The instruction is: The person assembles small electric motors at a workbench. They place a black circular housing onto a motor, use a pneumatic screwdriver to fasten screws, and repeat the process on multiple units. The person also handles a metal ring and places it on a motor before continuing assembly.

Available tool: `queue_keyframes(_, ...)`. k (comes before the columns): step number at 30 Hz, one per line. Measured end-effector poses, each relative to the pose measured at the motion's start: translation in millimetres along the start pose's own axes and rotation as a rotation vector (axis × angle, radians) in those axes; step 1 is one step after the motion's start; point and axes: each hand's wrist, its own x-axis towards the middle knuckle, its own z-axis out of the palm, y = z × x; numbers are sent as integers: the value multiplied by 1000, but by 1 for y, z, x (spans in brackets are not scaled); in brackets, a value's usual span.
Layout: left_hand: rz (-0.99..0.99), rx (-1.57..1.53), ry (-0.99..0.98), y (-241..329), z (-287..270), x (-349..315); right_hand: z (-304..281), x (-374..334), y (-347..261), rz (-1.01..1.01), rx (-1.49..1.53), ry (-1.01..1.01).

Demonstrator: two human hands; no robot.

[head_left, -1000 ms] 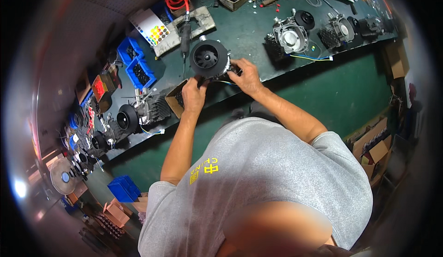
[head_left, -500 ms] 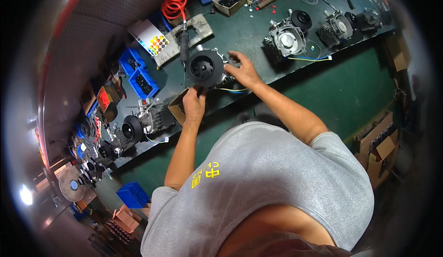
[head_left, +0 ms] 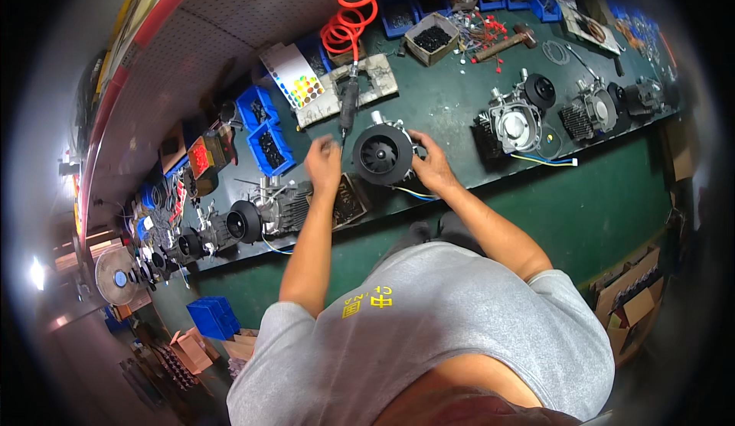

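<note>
A heater blower unit with a round black fan wheel [head_left: 383,155] sits on the green bench in front of me. My right hand [head_left: 433,169] grips its right side, thumb and fingers around the silvery housing. Left of the unit is my left hand [head_left: 323,164], raised with its fingers curled together; the fingertips are blurred, and anything in them is too small to make out. Just beyond that hand, a dark air screwdriver [head_left: 349,106] hangs bit-down from a red coiled hose [head_left: 354,28]. An open box of small dark parts [head_left: 351,202] lies by my left forearm.
Similar blower units [head_left: 260,215] line the bench's left side, and more housings [head_left: 514,126] stand at the right. Blue bins [head_left: 269,150], a sticker sheet [head_left: 295,81], a tray of black parts [head_left: 432,39] and a hammer [head_left: 505,43] lie farther back.
My left hand has risen from the parts box to beside the screwdriver. My right hand has closed in on the unit's side. The whole view has shifted.
</note>
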Motion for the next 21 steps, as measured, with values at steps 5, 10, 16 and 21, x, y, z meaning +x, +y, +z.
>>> queue_keyframes(5,-80,402,-160,-44,51,88,0,0,4,21,-51,-15)
queue_keyframes(10,-11,465,-214,-64,92,118,-2,-2,-9,65,-2,-45)
queue_keyframes(16,-87,492,-362,-46,93,131,-2,-1,-5,25,-69,-40)
queue_keyframes(21,-9,94,-282,-5,65,147,-5,0,-5,42,-5,-48)
